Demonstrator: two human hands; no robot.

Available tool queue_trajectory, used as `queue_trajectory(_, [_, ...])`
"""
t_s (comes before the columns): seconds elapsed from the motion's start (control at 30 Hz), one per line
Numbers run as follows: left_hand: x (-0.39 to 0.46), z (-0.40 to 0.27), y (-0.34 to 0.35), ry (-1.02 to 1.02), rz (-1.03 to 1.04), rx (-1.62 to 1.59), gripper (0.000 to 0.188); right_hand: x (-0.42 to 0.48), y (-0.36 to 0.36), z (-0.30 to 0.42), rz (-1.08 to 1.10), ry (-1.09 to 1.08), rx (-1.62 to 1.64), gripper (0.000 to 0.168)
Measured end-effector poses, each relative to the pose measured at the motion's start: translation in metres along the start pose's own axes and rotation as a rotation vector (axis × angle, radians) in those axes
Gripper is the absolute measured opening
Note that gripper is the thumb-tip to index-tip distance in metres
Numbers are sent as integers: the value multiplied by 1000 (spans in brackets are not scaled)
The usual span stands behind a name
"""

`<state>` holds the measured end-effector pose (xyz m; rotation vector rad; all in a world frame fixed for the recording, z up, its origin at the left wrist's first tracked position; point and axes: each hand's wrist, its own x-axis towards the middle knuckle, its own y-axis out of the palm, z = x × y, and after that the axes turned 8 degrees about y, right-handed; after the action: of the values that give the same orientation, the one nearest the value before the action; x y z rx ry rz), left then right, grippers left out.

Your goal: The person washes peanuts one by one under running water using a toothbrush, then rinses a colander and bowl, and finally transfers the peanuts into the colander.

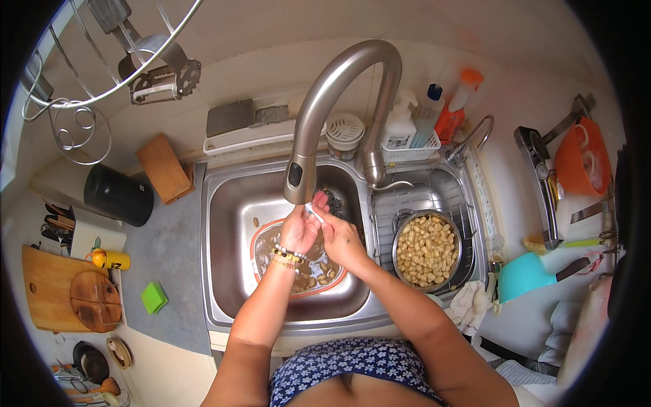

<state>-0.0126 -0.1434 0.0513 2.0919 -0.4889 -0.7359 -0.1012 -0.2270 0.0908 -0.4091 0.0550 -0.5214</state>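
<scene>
Both hands meet just below the spray head of the steel faucet [301, 178], over the left sink basin. My left hand [300, 231], with beaded bracelets at its wrist, is palm up with its fingers partly spread. In my right hand [342, 236] a small white stick-like object [314, 212], perhaps a brush, is pinched and lies across the left fingers. Beneath them an orange-rimmed basin [325, 292] holds muddy brown water and several peanuts in the shell [322, 279]. A steel bowl [459, 249] heaped with unshelled peanuts [426, 249] sits in the rack at right.
The wire rack [379, 244] lines the right basin. Behind the sink stand a white basket [412, 154] of bottles and a lidded container [345, 132]. On the left counter lie a green sponge [154, 297] and a black canister [118, 195]. A cloth [470, 308] hangs right.
</scene>
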Motion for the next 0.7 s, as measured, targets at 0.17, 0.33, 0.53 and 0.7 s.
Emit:
queue_trajectory(0.17, [7,3,-3,7,-4,32,43,1,3,1,22,100,-15,39])
queue_trajectory(0.33, [3,4,10,-51,16,40,46,1,0,-1,25,71,-31,39])
queue_trajectory(0.53, [-2,4,10,112,3,282,41,3,-13,13,121,275,43,37])
queue_trajectory(0.7, [-6,4,12,270,-51,486,39,-11,1,-10,33,66,116,39])
